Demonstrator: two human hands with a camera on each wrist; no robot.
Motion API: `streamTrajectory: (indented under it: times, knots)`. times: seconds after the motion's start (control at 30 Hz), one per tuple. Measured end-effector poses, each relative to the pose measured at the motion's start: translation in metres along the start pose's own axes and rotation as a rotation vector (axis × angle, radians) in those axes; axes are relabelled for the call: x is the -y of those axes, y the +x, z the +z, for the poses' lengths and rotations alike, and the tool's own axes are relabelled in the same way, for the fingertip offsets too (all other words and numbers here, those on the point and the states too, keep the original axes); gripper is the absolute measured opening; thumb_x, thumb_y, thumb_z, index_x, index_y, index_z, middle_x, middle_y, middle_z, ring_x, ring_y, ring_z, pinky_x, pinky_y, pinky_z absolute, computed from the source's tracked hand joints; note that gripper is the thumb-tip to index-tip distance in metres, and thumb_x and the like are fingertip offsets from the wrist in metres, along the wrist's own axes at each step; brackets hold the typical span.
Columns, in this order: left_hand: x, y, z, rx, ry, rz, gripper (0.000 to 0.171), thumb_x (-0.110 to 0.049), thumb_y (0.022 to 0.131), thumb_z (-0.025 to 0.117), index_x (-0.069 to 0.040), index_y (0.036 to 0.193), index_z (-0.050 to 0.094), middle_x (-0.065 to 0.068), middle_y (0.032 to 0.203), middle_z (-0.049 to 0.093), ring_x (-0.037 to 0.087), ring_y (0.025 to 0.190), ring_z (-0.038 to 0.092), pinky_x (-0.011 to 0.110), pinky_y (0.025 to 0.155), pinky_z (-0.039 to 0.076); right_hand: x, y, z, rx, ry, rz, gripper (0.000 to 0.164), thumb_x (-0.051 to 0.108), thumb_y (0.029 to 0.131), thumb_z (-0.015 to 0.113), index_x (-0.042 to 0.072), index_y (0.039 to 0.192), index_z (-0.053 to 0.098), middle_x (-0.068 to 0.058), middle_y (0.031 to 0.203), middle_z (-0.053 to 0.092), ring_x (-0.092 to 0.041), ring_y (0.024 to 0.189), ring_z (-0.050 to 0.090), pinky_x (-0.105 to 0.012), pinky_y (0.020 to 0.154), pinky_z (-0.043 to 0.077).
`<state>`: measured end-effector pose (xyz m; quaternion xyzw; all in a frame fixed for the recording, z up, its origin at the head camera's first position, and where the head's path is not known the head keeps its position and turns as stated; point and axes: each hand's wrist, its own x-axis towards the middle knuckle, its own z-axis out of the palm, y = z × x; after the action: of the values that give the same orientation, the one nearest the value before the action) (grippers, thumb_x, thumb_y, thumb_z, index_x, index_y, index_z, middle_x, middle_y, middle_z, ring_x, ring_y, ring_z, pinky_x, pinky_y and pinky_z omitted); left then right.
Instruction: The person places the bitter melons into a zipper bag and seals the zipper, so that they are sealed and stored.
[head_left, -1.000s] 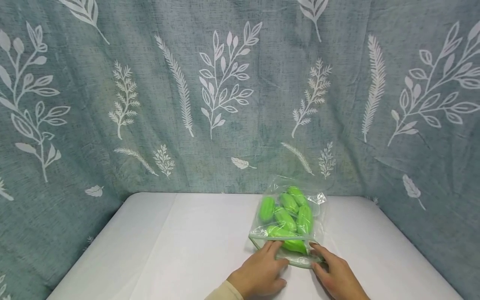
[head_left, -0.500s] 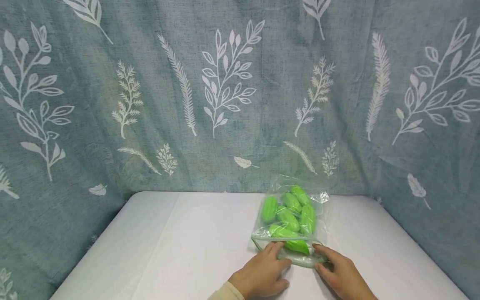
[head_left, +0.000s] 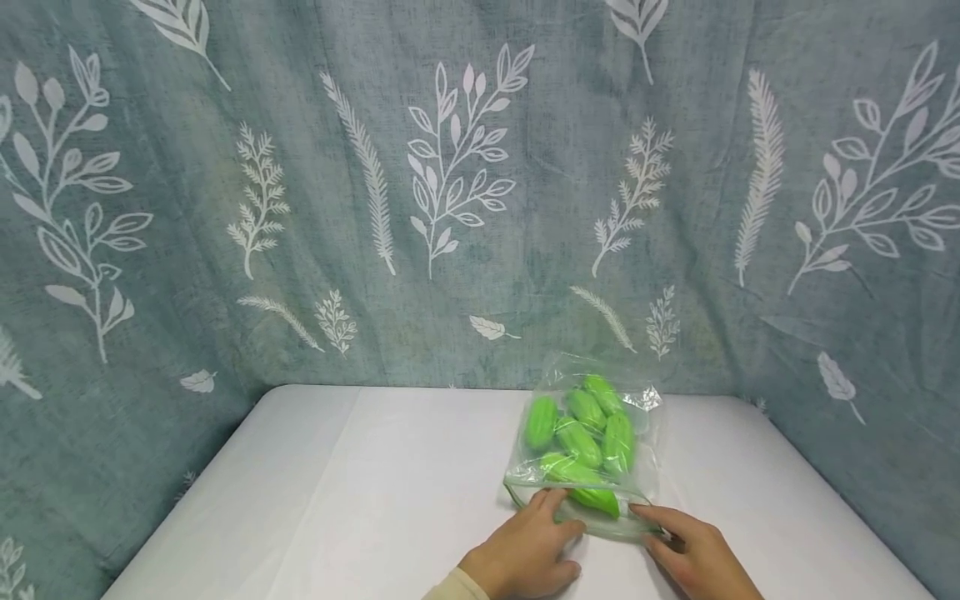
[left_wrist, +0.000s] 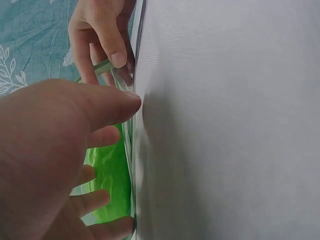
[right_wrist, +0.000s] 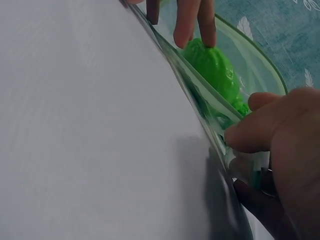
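A clear zip bag with a green-edged mouth lies on the white table, holding several bright green, cucumber-shaped vegetables. One vegetable lies just inside the mouth, which faces me. My left hand is at the left part of the opening. Its fingers reach in over the lower edge, with fingertips at the near vegetable in the right wrist view, and its thumb stays outside. At the right corner, my right hand pinches the bag's rim between thumb and fingers. Some of its fingertips are hidden behind the plastic.
The white table extends to both sides of the bag. Behind it and along the sides hangs a blue-green curtain with white leaf prints. The bag's far end lies near the table's back edge.
My right hand has shifted slightly right along the bag's mouth, its corner drawn outward. My left hand stays nearly in place. The head view has shifted a little.
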<state>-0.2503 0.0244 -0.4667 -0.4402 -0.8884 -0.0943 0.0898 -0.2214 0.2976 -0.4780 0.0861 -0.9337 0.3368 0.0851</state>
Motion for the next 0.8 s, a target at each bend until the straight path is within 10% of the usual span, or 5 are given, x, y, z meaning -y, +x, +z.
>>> streamTrajectory:
  times: [0.5, 0.8]
  knots:
    - [0.000, -0.003, 0.000, -0.007, 0.017, -0.002, 0.040, -0.042, 0.094, 0.066, -0.024, 0.130, 0.066, 0.013, 0.151, 0.040, 0.023, 0.137, 0.041, 0.032, 0.105, 0.044, -0.011, -0.007, 0.004, -0.204, -0.027, -0.187, 0.032, -0.001, 0.078, 0.081, 0.025, 0.095, 0.076, 0.000, 0.112, 0.072, -0.002, 0.103, 0.063, -0.024, 0.078, 0.057]
    - [0.001, -0.005, -0.001, -0.052, 0.050, 0.029, 0.038, -0.039, 0.093, 0.066, -0.024, 0.127, 0.068, 0.013, 0.148, 0.044, 0.022, 0.135, 0.044, 0.030, 0.106, 0.042, -0.007, -0.009, -0.001, -0.099, 0.031, 0.006, 0.026, 0.000, 0.081, 0.078, 0.016, 0.093, 0.062, -0.006, 0.118, 0.071, -0.008, 0.100, 0.066, -0.025, 0.084, 0.055]
